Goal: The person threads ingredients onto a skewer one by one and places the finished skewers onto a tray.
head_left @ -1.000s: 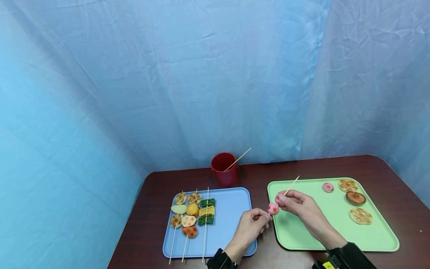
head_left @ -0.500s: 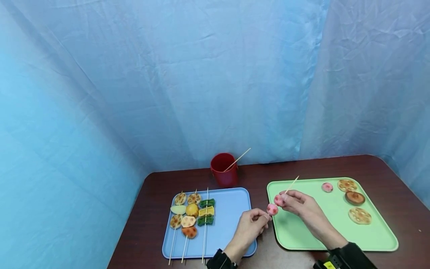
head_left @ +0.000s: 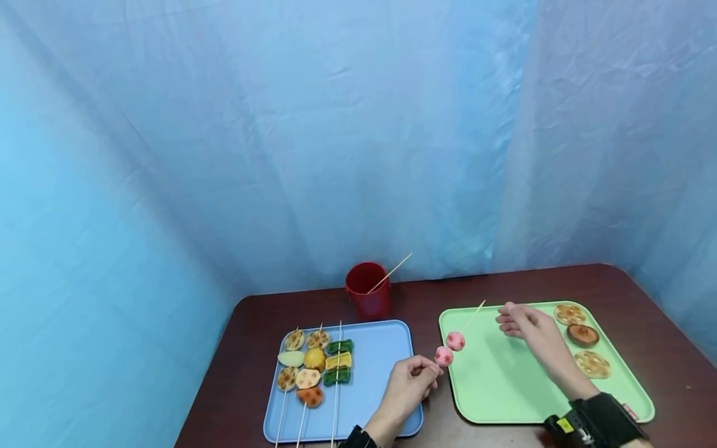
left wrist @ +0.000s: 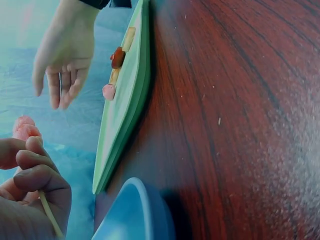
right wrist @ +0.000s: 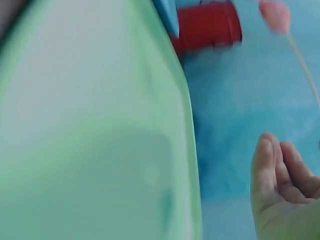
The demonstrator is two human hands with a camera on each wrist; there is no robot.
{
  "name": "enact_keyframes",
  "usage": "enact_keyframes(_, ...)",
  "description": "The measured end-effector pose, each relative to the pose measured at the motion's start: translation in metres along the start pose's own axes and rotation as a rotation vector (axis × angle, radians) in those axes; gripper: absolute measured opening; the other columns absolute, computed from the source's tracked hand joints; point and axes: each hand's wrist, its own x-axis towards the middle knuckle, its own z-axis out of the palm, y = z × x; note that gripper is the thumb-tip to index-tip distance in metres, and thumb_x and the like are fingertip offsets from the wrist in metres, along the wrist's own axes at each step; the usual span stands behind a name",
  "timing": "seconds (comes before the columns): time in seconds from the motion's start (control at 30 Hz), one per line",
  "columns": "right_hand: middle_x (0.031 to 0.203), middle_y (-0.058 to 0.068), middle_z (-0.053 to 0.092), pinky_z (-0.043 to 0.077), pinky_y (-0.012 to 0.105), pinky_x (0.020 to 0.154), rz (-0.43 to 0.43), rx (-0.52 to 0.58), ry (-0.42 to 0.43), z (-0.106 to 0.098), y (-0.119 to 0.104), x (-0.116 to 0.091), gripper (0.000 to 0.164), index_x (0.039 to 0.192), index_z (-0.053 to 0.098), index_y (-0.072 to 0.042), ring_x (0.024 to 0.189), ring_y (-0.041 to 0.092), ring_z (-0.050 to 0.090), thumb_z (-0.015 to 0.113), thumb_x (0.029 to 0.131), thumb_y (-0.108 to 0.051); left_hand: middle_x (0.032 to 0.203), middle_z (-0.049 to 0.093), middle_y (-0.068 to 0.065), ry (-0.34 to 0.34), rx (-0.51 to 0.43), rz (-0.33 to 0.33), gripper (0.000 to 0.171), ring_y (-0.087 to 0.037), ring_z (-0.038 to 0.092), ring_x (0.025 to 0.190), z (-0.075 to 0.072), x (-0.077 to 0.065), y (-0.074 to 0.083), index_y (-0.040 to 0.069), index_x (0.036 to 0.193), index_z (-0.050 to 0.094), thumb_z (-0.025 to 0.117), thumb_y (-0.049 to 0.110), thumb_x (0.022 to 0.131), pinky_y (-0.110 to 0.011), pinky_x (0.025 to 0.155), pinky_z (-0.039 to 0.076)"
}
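My left hand [head_left: 406,389] pinches a bamboo skewer [head_left: 475,315] close to its lower pink ball. Two pink, red-flecked balls [head_left: 455,341] are threaded on it, and its bare pointed end slants up to the right. In the left wrist view the skewer's tail comes out below the curled fingers [left wrist: 42,177]. My right hand [head_left: 538,342] hovers over the green tray [head_left: 487,389], apart from the skewer, fingers loosely extended and holding nothing. A loose pink piece [left wrist: 108,91] lies on that tray in the left wrist view; in the head view the right hand hides it.
Lotus-root slices [head_left: 592,364] and a brown mushroom-like piece [head_left: 583,336] lie at the green tray's right. A blue tray [head_left: 378,342] bears several loaded skewers [head_left: 338,361]. Behind it stands a red cup [head_left: 370,298] with one skewer. Blue cloth [head_left: 336,124] hangs behind the table.
My right hand has let go of the upper pink ball and moved right and slightly up, over the green tray. The left hand still holds the skewer. The head view has shifted slightly.
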Motion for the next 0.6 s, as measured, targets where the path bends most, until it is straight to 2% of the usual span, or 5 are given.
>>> enact_keyframes(0.13,0.107,0.018,0.073,0.056,0.036,0.07,-0.143,-0.352,0.141,-0.028,0.009,0.011,0.041,0.13,0.064,0.0,0.085,0.02,0.072,0.047,0.111,-0.032,0.067,0.059,0.004,0.002,-0.004,-0.003,0.016,-0.007,0.046,0.056,-0.001,0.001,-0.001,0.0,0.093,0.074,0.066,0.013,0.095,-0.023,0.052,0.04)
enact_keyframes(0.27,0.102,0.02,0.072,0.049,0.046,0.066,-0.165,-0.601,0.121,-0.047,0.016,0.024,0.029,0.123,0.066,0.005,0.083,0.033,0.069,0.056,0.106,-0.016,0.067,0.059,0.003,0.009,-0.007,-0.008,0.017,-0.007,0.046,0.056,-0.004,0.002,-0.003,-0.003,0.094,0.073,0.066,0.012,0.095,-0.022,0.052,0.039)
enact_keyframes(0.37,0.102,0.024,0.07,0.048,0.049,0.066,-0.149,-0.71,0.052,-0.052,0.025,0.031,0.029,0.118,0.067,0.01,0.084,0.038,0.065,0.062,0.101,-0.013,0.067,0.059,0.003,0.012,-0.004,-0.009,0.017,-0.007,0.046,0.056,-0.004,0.003,-0.004,-0.003,0.094,0.073,0.066,0.012,0.094,-0.021,0.051,0.039)
enact_keyframes(0.43,0.089,0.019,0.067,0.045,0.046,0.064,-0.151,-0.756,0.032,-0.053,0.032,0.033,0.025,0.11,0.068,0.01,0.076,0.033,0.061,0.065,0.099,-0.013,0.067,0.059,0.003,0.012,-0.003,-0.005,0.017,-0.006,0.046,0.056,-0.004,0.004,-0.004,-0.003,0.094,0.073,0.066,0.012,0.094,-0.021,0.052,0.039)
enact_keyframes(0.6,0.069,0.003,0.055,0.039,0.036,0.054,-0.219,-0.803,0.094,-0.05,0.047,0.032,0.015,0.098,0.066,0.007,0.059,0.019,0.047,0.067,0.094,-0.008,0.066,0.059,0.004,0.008,0.009,-0.015,0.018,-0.007,0.046,0.056,-0.003,0.006,-0.003,-0.004,0.094,0.073,0.066,0.013,0.094,-0.021,0.052,0.039)
